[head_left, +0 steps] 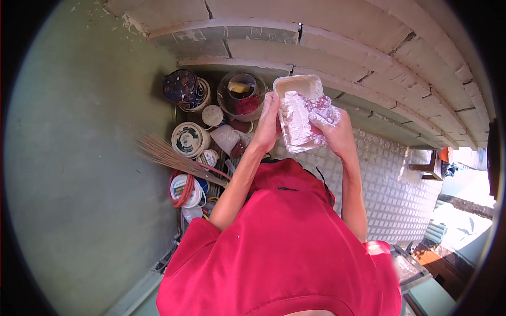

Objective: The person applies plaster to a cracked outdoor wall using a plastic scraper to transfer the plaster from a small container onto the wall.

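My left hand (268, 124) grips the left edge of a white rectangular plastic tray (297, 82), held up in front of me. Thick white powdery paste (294, 121) fills much of it, with reddish patches showing at its right side. My right hand (334, 129) is at the tray's right side, its fingers curled into the white-smeared reddish mass and coated with white. Whether they hold a separate object there I cannot make out. My red shirt fills the lower middle of the view.
Along the green wall (89, 158) stand several paint buckets (188, 140), a clear tub (226, 92), a straw broom (168, 158) and a coiled red hose (183, 196). Concrete stair undersides (337, 47) slope overhead. Tiled flooring (385, 195) leads right toward a wooden stool (433, 168).
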`<control>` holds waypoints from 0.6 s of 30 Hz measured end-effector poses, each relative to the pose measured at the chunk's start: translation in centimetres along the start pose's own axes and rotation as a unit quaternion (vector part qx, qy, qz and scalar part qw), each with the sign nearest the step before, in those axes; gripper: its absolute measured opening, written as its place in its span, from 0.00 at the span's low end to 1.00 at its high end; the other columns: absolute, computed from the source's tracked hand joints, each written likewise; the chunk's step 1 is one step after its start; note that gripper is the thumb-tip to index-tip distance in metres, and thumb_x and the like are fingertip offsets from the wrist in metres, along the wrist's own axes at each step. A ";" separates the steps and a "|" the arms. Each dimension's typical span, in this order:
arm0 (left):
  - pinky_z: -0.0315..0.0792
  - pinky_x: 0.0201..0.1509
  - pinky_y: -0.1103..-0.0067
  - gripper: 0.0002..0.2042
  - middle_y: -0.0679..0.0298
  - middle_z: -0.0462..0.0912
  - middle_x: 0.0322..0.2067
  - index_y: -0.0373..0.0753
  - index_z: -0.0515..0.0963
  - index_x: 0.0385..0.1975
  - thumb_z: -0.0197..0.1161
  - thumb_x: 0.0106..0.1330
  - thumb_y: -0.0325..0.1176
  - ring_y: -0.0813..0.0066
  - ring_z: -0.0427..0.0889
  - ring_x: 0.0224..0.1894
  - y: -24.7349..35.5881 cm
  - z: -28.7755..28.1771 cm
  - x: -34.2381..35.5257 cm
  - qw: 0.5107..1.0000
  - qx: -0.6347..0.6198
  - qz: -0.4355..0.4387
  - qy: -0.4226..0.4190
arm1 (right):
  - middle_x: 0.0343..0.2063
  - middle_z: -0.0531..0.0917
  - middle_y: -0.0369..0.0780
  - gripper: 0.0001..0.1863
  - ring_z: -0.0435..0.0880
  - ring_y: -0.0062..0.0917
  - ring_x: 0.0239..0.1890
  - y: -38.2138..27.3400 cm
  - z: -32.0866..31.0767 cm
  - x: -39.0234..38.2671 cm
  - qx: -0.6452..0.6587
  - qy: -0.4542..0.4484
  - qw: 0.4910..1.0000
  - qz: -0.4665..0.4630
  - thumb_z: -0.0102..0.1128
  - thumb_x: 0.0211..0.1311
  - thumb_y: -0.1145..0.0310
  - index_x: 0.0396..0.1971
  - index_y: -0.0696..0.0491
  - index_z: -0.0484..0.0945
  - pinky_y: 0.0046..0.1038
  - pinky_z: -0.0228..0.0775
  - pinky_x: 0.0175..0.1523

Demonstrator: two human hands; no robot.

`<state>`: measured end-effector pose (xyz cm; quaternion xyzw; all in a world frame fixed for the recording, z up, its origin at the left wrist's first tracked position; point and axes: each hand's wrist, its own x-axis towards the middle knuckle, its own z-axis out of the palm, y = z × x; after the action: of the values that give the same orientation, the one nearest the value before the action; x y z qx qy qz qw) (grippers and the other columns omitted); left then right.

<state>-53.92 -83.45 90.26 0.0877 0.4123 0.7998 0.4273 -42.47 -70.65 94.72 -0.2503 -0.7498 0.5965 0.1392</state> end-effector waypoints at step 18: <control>0.74 0.44 0.80 0.14 0.71 0.71 0.40 0.47 0.61 0.45 0.42 0.73 0.50 0.84 0.74 0.43 10.1 -13.5 9.5 0.996 0.003 -0.081 -0.035 | 0.27 0.83 0.39 0.08 0.79 0.18 0.27 -0.6 13.9 12.4 0.205 0.056 0.974 0.080 0.60 0.52 0.75 0.31 0.65 0.78 0.25 0.71 0.34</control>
<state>-72.63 -87.08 86.93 0.0834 0.4052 0.7575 0.5050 -60.03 -75.49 90.74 -0.3088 -0.5804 0.7316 0.1804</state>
